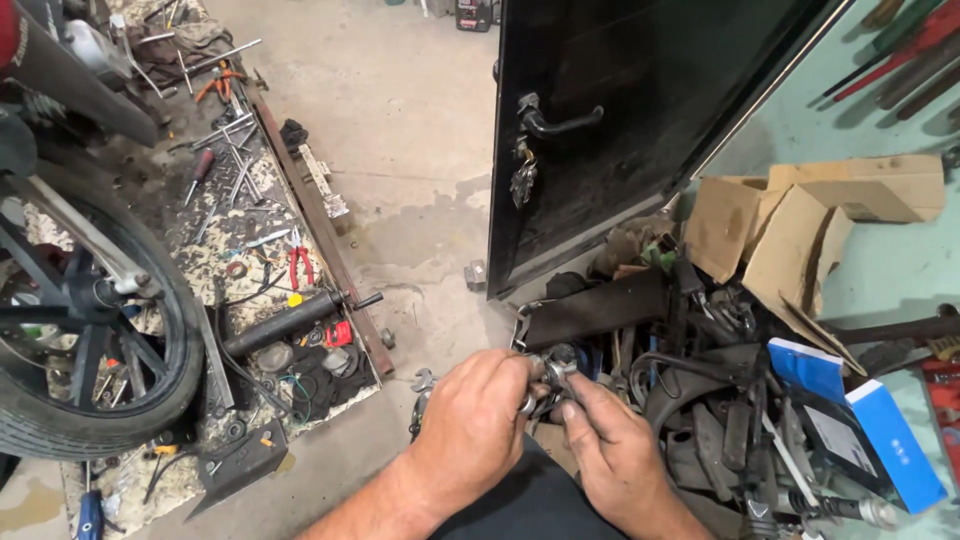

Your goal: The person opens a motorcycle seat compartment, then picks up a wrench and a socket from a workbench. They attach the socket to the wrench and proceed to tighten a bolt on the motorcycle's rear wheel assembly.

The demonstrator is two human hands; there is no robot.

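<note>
Over concrete floor, both hands' fingers pinch metal part.

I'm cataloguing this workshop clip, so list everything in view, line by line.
wheel: one, black tyre, far left
pliers: one, red handles, on the mat
hand tools: many, metal, on the mat at left
cylinder: one, black, on the mat
door: one, black, open, top centre
keys: one bunch, hanging at the door lock
cardboard boxes: several, brown, right
blue box: one, lower right
scrap parts: pile, dark, right
small metal part: one, held by both hands
left hand: one, bottom centre
right hand: one, bottom centre
</note>
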